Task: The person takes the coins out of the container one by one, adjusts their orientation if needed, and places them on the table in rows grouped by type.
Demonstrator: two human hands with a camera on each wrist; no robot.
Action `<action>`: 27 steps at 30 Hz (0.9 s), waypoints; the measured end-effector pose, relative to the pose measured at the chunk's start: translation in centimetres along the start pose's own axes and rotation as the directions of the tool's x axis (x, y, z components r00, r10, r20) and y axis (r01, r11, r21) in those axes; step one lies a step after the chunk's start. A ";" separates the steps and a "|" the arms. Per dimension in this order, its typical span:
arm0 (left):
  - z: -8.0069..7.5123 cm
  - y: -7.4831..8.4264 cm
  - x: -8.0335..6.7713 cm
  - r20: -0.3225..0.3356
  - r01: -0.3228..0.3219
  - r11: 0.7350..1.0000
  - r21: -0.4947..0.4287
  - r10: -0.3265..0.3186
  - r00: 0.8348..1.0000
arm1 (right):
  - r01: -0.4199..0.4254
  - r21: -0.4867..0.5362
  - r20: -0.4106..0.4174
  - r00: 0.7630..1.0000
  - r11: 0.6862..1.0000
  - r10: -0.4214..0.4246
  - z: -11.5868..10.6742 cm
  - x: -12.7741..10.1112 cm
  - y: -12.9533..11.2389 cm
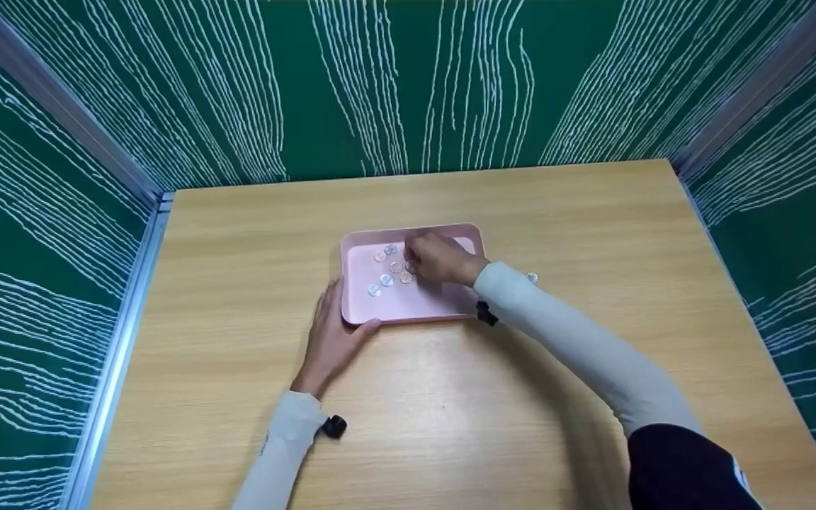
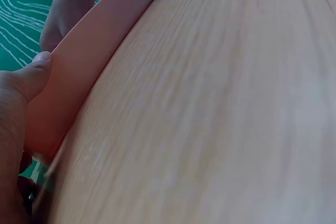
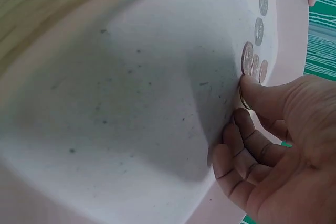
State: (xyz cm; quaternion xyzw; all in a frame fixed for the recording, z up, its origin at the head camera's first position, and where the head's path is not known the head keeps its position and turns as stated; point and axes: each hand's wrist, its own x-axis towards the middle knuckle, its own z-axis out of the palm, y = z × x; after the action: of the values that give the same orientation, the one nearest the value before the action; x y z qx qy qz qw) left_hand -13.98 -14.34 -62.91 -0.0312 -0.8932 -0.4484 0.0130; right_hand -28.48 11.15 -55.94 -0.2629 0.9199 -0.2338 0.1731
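A shallow pink tray [image 1: 426, 309] lies on the wooden table, with several coins in its left half. My left hand [image 1: 330, 340] holds its near left corner, fingers along the left wall and thumb [image 2: 38, 72] against the front wall at the rim. Reaching into the tray from the right, my right hand [image 1: 440, 256] pinches a coin [image 3: 244, 98] by its edge between thumb and forefinger, close over the tray floor. Its other fingers are curled. Beyond the thumb lie silver coins [image 3: 259, 31] and copper-coloured coins [image 3: 247, 59]. The forefinger is mostly hidden in the right wrist view.
On the table [image 1: 252, 269], right of the tray, a further coin [image 1: 533, 278] lies beside my right sleeve. Green walls [image 1: 415, 92] with white wavy lines stand behind the table and at both sides. A small black camera [image 1: 334, 426] sits at my left wrist.
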 end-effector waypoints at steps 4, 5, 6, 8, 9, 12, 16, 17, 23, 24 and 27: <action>0.0 0.0 0.0 -0.007 -0.017 1.000 0.005 0.017 1.000 | 0.016 0.003 -0.017 1.000 1.000 -0.016 0.1 -0.3 -0.1; 0.1 0.0 0.0 -0.007 -0.021 1.000 0.008 0.022 1.000 | 0.018 0.007 -0.022 1.000 1.000 -0.018 0.2 -0.4 -0.1; 0.1 0.0 0.0 -0.007 -0.026 1.000 0.011 0.026 1.000 | 0.023 0.009 -0.030 0.999 1.000 -0.023 0.3 -0.5 -0.1; 0.1 0.1 0.1 -0.006 -0.028 1.000 0.015 0.028 1.000 | 0.024 0.030 -0.045 0.999 0.999 -0.023 0.4 -0.7 -0.2; 0.1 0.1 0.1 -0.007 -0.027 0.999 0.019 0.027 1.000 | 0.023 0.044 -0.053 0.998 0.999 -0.021 0.4 -0.8 -0.3; 0.1 0.1 0.1 -0.004 -0.021 1.000 0.017 0.021 1.000 | 0.018 0.094 -0.080 0.997 0.995 -0.010 0.4 -1.3 -0.4; 0.1 0.1 0.1 0.002 -0.013 1.000 0.005 0.013 1.000 | -0.017 0.156 -0.100 0.994 0.988 0.033 0.2 -2.2 -0.4; 0.1 0.1 0.1 0.005 -0.013 1.000 0.004 0.013 1.000 | -0.028 0.167 -0.105 0.993 0.986 0.046 0.0 -2.4 -0.3; -0.1 0.3 0.0 0.007 0.002 1.000 -0.006 -0.002 1.000 | -0.064 0.226 -0.138 0.986 0.972 0.097 -0.5 -3.8 0.2; -0.1 0.3 -0.1 0.007 0.003 1.000 -0.009 -0.003 1.000 | -0.062 0.236 -0.142 0.985 0.970 0.098 -0.6 -4.1 0.3; -0.1 0.3 -0.1 0.011 0.006 1.000 -0.012 -0.006 1.000 | -0.048 0.268 -0.148 0.985 0.962 0.091 -0.8 -4.8 0.7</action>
State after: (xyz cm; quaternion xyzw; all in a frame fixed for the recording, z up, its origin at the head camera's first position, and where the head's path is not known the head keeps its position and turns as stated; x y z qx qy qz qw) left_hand -13.86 -14.26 -62.64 -0.0313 -0.8906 -0.4536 0.0065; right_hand -25.21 14.66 -54.72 -0.1855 0.9001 -0.3682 0.1406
